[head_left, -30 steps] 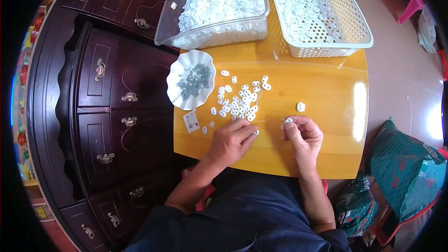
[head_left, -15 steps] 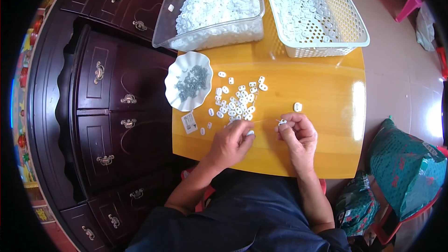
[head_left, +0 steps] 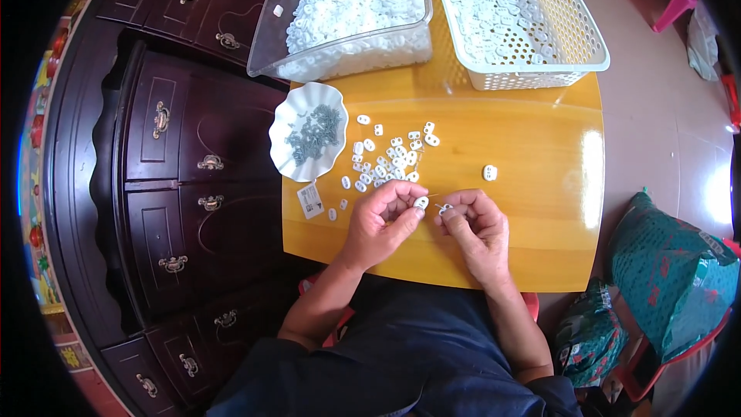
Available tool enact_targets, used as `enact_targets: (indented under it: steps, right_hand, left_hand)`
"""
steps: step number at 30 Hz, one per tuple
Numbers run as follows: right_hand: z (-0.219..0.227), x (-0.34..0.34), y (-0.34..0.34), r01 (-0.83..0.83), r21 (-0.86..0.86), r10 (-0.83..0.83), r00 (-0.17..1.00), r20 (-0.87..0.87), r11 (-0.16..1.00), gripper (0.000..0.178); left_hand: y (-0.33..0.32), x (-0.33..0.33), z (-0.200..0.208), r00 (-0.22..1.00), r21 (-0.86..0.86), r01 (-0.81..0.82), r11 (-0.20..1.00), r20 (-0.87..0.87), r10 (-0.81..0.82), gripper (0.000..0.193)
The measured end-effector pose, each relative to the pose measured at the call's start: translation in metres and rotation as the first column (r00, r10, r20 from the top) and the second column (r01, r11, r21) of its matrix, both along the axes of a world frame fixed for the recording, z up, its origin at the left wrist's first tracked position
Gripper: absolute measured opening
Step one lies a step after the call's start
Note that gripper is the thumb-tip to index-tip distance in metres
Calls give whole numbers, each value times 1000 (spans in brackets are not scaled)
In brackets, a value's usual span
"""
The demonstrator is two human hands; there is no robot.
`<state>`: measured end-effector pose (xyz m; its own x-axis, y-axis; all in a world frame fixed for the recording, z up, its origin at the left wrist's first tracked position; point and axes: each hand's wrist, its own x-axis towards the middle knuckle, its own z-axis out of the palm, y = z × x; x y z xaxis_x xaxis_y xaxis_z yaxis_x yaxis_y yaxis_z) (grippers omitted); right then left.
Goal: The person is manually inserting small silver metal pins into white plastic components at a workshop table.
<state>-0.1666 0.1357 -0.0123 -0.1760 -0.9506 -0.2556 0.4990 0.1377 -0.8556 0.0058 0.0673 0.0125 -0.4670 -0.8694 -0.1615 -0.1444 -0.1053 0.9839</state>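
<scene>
My left hand [head_left: 384, 220] pinches a small white oval two-holed plastic piece [head_left: 421, 202] between thumb and fingertips. Close to its right, my right hand [head_left: 476, 232] is closed on another small white plastic piece [head_left: 445, 210], with a thin pale bit sticking out toward the left. A fine strand shows by the left fingertips; I cannot tell what it is. Beyond my left hand lies a loose scatter of white two-holed pieces [head_left: 397, 158]. One more white piece [head_left: 490, 173] lies apart, beyond my right hand.
A scalloped white dish [head_left: 279, 133] with small grey parts stands left, a label card [head_left: 310, 201] near it. At the back are a clear bin [head_left: 266, 50] of white pieces and a perforated white basket [head_left: 532, 77]. Dark drawers [head_left: 204, 224] flank the table; green bags [head_left: 671, 262] sit right.
My hands have come closer together, the right one moving left. My left hand has turned and lifted from beside the pile, so its white piece now shows clearly.
</scene>
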Motion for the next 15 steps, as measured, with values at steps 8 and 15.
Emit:
enact_targets:
  steps: [8, 15]
  right_hand:
    - [-2, 3, 0, -14, -23, 13, 999, -52, 1000, 11]
    - [-3, 3, -1, -11, -42, 8, 998, -58, 999, 10]
  left_hand:
    - [-2, -3, 3, 1000, -62, 12, 998, -23, -14, 24]
    - [-1, -5, -2, 999, -87, 32, 996, -31, -35, 23]
